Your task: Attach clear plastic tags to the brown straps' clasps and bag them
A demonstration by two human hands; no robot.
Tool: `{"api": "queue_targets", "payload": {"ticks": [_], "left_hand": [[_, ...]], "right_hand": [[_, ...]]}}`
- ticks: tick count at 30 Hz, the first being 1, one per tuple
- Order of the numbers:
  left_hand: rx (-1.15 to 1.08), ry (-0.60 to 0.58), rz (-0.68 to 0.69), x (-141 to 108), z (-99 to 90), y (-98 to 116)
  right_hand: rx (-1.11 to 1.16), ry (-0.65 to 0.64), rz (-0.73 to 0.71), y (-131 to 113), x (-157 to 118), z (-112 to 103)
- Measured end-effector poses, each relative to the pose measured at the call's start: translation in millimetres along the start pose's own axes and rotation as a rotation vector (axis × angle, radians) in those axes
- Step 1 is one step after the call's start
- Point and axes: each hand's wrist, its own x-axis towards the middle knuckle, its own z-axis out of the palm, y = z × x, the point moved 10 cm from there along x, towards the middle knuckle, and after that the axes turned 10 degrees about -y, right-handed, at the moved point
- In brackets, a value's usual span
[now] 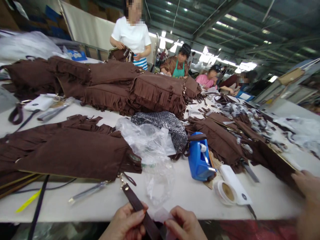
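My left hand (128, 221) pinches a dark brown leather wrist strap (133, 198) between thumb and fingers at the table's front edge. A gold clasp joins the strap to a brown fringed pouch (87, 155) lying flat to the left. Close by, my right hand (186, 225) has its fingers closed on a thin, translucent plastic piece (162, 215) beside the strap's lower end. The strap's end runs down out of the picture. Crumpled clear plastic bags (147, 140) lie just beyond my hands. A plastic-wrapped zipper pull (87, 192) rests near the pouch.
A blue tape dispenser (198, 160), a white power bank (235, 185) and a tape roll (225, 192) stand right of centre. Stacked brown fringed bags (112, 80) span the back. Another person's hand (307, 186) touches a brown bag at right. Several co-workers are across the table (187, 201).
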Motion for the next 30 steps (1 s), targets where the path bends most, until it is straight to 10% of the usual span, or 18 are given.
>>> {"api": "queue_targets", "payload": {"ticks": [15, 30], "left_hand": [[0.011, 0.252, 0.246, 8.1, -0.4, 22.8], [0.163, 0.185, 0.228, 14.6, -3.0, 18.6]], "right_hand": [[0.370, -0.102, -0.048, 10.9, -2.0, 11.9], [0.628, -0.142, -0.048, 6.2, 16.5, 28.6]]}}
